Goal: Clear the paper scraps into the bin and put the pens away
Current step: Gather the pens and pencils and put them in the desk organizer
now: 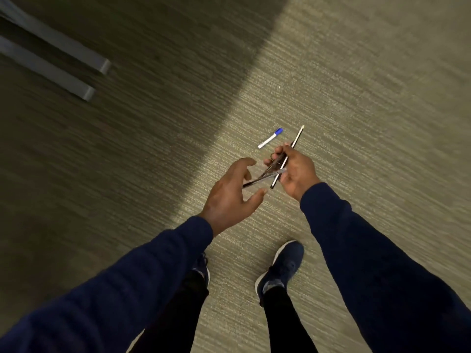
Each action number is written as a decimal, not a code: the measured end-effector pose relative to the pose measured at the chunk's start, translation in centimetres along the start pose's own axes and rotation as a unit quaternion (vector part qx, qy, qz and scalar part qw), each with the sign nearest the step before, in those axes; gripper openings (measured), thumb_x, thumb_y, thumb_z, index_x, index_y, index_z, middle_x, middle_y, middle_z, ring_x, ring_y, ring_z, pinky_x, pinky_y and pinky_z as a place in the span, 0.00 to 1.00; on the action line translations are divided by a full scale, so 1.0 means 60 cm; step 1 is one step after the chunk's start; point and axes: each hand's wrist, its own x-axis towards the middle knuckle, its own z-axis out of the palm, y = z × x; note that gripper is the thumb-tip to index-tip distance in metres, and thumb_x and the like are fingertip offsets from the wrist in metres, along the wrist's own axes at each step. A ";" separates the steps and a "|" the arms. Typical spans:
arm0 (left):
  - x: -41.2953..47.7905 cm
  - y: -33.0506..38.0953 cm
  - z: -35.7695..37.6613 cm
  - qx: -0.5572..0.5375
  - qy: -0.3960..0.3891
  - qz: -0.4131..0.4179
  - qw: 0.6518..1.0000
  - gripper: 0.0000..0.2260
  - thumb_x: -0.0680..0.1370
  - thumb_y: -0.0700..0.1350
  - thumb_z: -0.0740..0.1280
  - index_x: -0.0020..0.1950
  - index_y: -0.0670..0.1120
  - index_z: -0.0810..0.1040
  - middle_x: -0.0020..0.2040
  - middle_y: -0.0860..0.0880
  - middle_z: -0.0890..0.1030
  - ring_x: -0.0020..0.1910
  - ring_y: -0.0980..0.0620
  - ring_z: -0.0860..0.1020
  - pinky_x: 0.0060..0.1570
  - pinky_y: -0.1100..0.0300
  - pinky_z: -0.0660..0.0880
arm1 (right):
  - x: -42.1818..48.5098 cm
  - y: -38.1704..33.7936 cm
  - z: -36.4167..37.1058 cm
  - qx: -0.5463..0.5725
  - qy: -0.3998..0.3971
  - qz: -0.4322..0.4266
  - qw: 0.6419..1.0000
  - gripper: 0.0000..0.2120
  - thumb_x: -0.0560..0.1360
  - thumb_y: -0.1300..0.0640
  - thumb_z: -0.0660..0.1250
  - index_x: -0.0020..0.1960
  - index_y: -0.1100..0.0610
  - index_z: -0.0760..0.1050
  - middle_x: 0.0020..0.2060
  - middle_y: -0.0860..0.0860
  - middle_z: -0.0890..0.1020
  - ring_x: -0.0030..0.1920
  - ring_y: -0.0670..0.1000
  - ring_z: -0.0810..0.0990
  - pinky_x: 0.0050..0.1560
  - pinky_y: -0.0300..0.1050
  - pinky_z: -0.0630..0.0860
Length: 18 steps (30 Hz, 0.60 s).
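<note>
My right hand [295, 171] grips a bundle of pens [279, 166]: a long dark one with a pale tip sticking up past my fingers, and others pointing down to the left. My left hand [229, 197] hovers just left of the bundle with its fingers spread, holding nothing; the lower pen ends reach toward its fingertips. A white marker with a blue cap [270, 138] lies on the carpet just beyond my hands. No paper scraps or bin are in view.
I stand on beige ribbed carpet [356, 98]; my dark shoes [280, 271] are below my hands. Two grey metal furniture feet [63, 70] lie on the floor at the upper left, in a large shadow.
</note>
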 end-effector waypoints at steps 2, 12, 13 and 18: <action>-0.019 0.023 -0.038 -0.068 0.040 -0.076 0.994 0.23 0.75 0.64 0.67 0.65 0.57 0.70 0.49 0.58 0.77 0.37 0.63 0.75 0.34 0.72 0.68 | -0.035 -0.014 0.021 0.007 -0.010 0.000 1.000 0.10 0.82 0.59 0.60 0.46 0.60 0.76 0.32 0.53 0.79 0.35 0.55 0.83 0.41 0.48 0.83; -0.048 0.140 -0.273 -0.391 0.117 -0.310 0.859 0.12 0.80 0.47 0.57 0.47 0.47 0.81 0.28 0.54 0.74 0.25 0.57 0.68 0.23 0.63 0.64 | -0.264 -0.073 0.199 -0.071 -0.094 0.005 0.993 0.09 0.81 0.58 0.60 0.54 0.60 0.77 0.36 0.53 0.77 0.35 0.52 0.78 0.40 0.47 0.76; -0.049 0.152 -0.301 -0.397 0.116 -0.312 0.856 0.12 0.80 0.45 0.57 0.49 0.45 0.80 0.28 0.54 0.74 0.25 0.56 0.68 0.23 0.63 0.64 | -0.288 -0.078 0.218 -0.073 -0.106 0.006 0.992 0.09 0.81 0.58 0.59 0.55 0.60 0.77 0.36 0.53 0.77 0.35 0.52 0.78 0.40 0.47 0.75; -0.061 0.195 -0.424 -0.432 0.139 -0.307 0.837 0.12 0.82 0.43 0.56 0.50 0.42 0.79 0.29 0.51 0.74 0.25 0.55 0.70 0.25 0.60 0.66 | -0.381 -0.098 0.300 -0.071 -0.129 0.003 0.989 0.11 0.80 0.59 0.57 0.55 0.60 0.77 0.35 0.53 0.78 0.35 0.52 0.78 0.40 0.47 0.76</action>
